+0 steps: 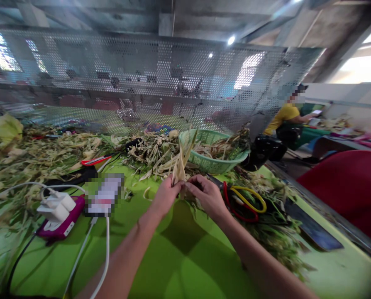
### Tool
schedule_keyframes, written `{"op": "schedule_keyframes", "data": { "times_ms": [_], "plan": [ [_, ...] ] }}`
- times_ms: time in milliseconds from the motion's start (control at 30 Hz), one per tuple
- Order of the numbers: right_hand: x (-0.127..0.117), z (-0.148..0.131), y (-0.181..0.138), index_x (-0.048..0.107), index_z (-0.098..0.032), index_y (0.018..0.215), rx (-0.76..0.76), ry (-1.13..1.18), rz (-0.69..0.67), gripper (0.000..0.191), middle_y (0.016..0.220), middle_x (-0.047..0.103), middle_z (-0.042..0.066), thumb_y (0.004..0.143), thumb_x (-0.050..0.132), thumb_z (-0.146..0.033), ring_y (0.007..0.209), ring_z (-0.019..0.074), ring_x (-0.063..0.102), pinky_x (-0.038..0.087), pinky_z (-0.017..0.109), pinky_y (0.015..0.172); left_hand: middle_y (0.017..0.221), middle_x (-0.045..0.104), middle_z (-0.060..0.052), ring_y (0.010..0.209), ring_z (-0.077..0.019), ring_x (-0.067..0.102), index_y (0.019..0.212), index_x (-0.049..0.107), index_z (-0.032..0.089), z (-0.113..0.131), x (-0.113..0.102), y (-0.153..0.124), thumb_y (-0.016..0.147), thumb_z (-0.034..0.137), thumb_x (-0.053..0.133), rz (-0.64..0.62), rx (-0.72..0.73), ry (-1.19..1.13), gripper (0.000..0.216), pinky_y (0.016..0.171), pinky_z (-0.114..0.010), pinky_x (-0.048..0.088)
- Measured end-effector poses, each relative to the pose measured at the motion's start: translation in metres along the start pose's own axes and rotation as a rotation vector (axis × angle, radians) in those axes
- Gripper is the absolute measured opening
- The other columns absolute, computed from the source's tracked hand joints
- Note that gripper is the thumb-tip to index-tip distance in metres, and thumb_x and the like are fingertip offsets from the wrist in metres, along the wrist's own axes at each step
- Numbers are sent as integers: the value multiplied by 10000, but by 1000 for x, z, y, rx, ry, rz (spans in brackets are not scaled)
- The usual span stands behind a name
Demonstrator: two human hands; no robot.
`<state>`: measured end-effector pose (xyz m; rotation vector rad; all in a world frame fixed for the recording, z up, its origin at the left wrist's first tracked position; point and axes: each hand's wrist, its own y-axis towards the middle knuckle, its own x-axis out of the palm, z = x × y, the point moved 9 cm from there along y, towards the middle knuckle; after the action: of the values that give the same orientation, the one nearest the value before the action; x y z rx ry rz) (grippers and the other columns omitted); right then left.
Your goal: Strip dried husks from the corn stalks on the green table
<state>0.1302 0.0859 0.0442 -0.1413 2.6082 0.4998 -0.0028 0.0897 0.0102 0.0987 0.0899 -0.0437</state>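
Pale, dry, strap-like leaves point(179, 168) stand upright in front of me, pinched near their lower end by my left hand point(166, 194). Opposite it, my right hand point(206, 194) is closed, thumb and fingertips together at the same lower end, touching the leaves. The exact spot between the fingertips is too small to make out. Just behind the hands lies a heap of dried plant stuff point(156, 155). A light green plastic basket point(208, 163) holding more dry leaves stands beyond it. Scissors point(249, 201) with yellow and red handles lie right of my right hand.
On the left are a purple power strip point(62, 226) with white chargers and cables, a phone point(106, 195) and a red-handled tool point(96, 160). A dark phone point(314, 226) lies at right. A perforated metal panel point(135, 95) rises behind; a person in yellow point(284, 118) sits beyond.
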Motion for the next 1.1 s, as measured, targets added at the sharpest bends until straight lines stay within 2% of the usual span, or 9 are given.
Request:
{"op": "schedule_keyframes", "data": {
  "times_ms": [133,233,500,633,767,933,1100],
  "plan": [
    [-1,3,1,618,-181,756,-14,-49,15,193,671,582,-1,819,547,-349,626,140,494,374,241,589,870,676,-37,797,-172,593,970,605,171,10,0,-1,816,315,578,-5,65,66,212,760,-271,438],
    [-1,7,2,631,-182,753,13,0,22,151,681,598,0,786,550,-306,629,141,509,387,243,600,865,678,-46,798,-178,604,963,599,171,11,2,0,814,268,570,-8,87,89,180,757,-278,445],
    [6,17,1,586,-178,666,251,445,21,68,570,533,-29,627,581,-233,526,104,444,357,232,522,907,661,-75,811,-177,594,961,591,157,22,9,-9,843,253,534,29,190,49,162,785,-288,446],
    [8,16,-1,569,-173,617,307,603,27,47,553,518,-25,607,580,-217,505,90,424,331,222,502,888,652,-68,814,-178,585,920,592,165,27,8,-12,849,259,535,68,232,57,130,794,-290,437],
    [9,15,-1,565,-172,625,297,603,28,69,570,524,-21,631,600,-230,515,89,423,325,223,511,853,644,-46,782,-162,572,924,591,165,27,4,-13,840,279,554,104,183,-27,147,746,-266,436],
    [7,16,0,566,-174,654,288,571,64,108,572,506,-31,649,631,-260,519,90,412,318,227,515,726,604,0,637,-131,498,887,621,161,21,-3,-15,813,349,586,183,75,-70,205,612,-241,387],
    [2,15,-1,574,-171,653,292,542,100,115,576,521,-22,651,629,-272,519,94,414,316,234,517,705,597,5,613,-118,489,862,631,163,9,-23,-10,768,383,628,345,17,-162,240,604,-238,376]
  ]
}}
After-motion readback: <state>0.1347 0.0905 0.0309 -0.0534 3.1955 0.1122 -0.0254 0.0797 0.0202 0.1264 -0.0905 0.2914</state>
